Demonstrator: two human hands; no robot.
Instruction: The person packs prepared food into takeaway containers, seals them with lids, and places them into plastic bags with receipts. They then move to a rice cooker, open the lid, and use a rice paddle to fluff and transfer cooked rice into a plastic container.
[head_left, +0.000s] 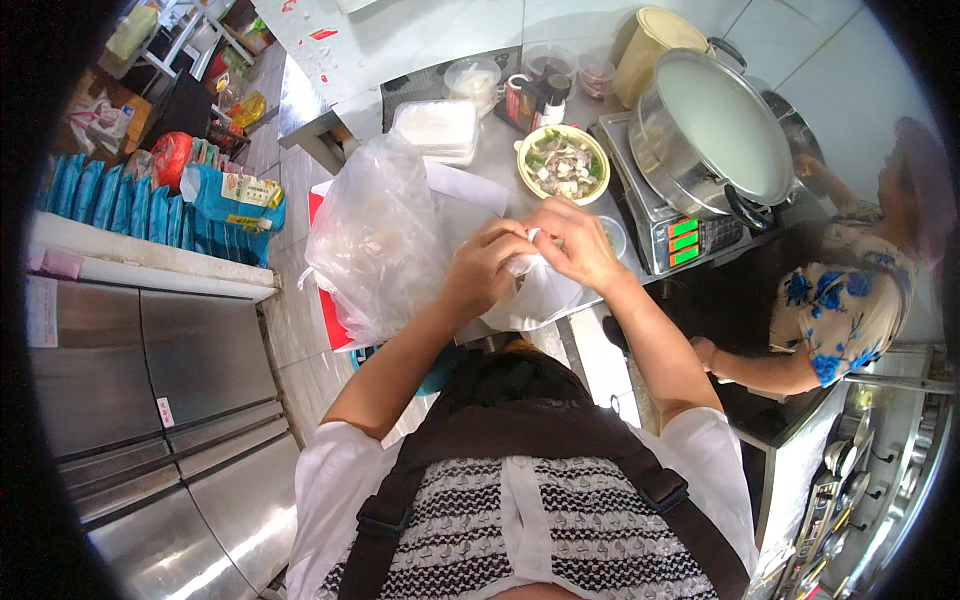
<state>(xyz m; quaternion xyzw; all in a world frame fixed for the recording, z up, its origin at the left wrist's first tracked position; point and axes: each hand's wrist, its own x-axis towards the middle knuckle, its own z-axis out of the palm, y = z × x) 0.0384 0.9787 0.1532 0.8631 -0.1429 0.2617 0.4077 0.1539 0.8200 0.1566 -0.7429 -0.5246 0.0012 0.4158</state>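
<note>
My left hand (486, 264) and my right hand (574, 241) meet over the near edge of the steel counter, both pinching the gathered top of a white plastic bag (541, 300). What the bag holds is mostly hidden. Just beyond my hands stands a round pale-yellow bowl (564, 165) of food with greens, white cubes and brownish pieces. To the left lies a large heap of clear plastic bags (375, 240). Behind it is a stack of rectangular plastic containers (436, 129). A small round clear container (611, 234) is partly hidden behind my right hand.
A large steel pot (712, 135) of cloudy liquid stands on a digital scale (679, 240) at right. Another person (840, 315) stands close on the right. Round tubs (472, 79), a dark bottle (553, 97) and a cream canister (660, 49) line the back. Steel refrigerator doors (210, 360) are at left.
</note>
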